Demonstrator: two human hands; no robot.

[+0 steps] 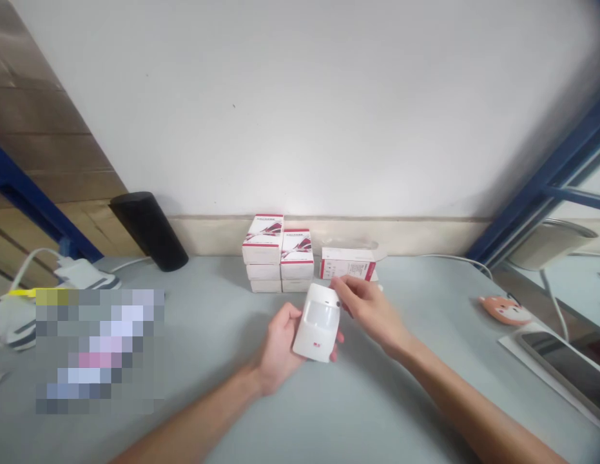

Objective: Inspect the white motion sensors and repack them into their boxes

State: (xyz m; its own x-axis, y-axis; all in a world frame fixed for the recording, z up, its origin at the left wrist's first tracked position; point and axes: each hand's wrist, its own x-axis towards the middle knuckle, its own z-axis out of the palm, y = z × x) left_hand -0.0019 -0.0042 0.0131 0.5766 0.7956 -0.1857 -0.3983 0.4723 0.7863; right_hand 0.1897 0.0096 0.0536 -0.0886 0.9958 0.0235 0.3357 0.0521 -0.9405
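Observation:
A white motion detector [319, 325] with a curved, glossy window and a small red mark is tilted up above the grey table. My left hand [283, 345] is closed around it, thumb along the left edge and fingertips showing at the right edge. At its upper right corner, the bent fingers of my right hand [360, 299] pinch the edge; some fingertips are hidden behind it. Just beyond my hands stand stacked white and red boxes [263, 240]. To their right lies another white and red box [348, 263], with clear plastic behind it.
A black cylinder [149, 231] stands at the back left. White plugs with cables [84, 274] and a blurred-out patch [100, 351] are at the left. On the right are an orange animal-shaped item [506, 309], a phone [565, 370] and a blue metal frame [536, 171].

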